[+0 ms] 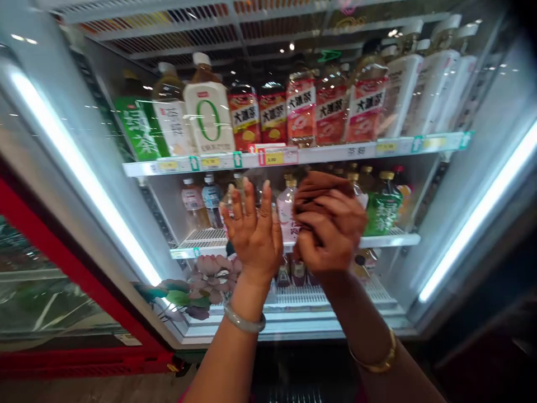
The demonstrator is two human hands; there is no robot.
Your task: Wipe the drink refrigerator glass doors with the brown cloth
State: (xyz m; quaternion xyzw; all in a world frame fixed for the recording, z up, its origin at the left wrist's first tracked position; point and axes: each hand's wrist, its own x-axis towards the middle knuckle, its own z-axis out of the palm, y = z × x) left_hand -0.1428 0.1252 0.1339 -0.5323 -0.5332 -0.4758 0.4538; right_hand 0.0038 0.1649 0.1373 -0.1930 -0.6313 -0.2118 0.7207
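Note:
My left hand is spread, fingers up, in front of a glass fridge door; it looks flat against or very near the glass, though I cannot tell if it touches. Bunched in my right hand is a brown cloth, its folds showing above the curled fingers. The cloth is at the height of the middle shelf, and whether it meets the glass is unclear. Behind the hands stand drink bottles, partly hidden, among them a pink-labelled bottle and a green bottle.
The upper shelf carries several bottles, including a white-labelled one. Bright light strips run down both sides. A pink flower picture shows at lower left. A red-framed case stands on the left.

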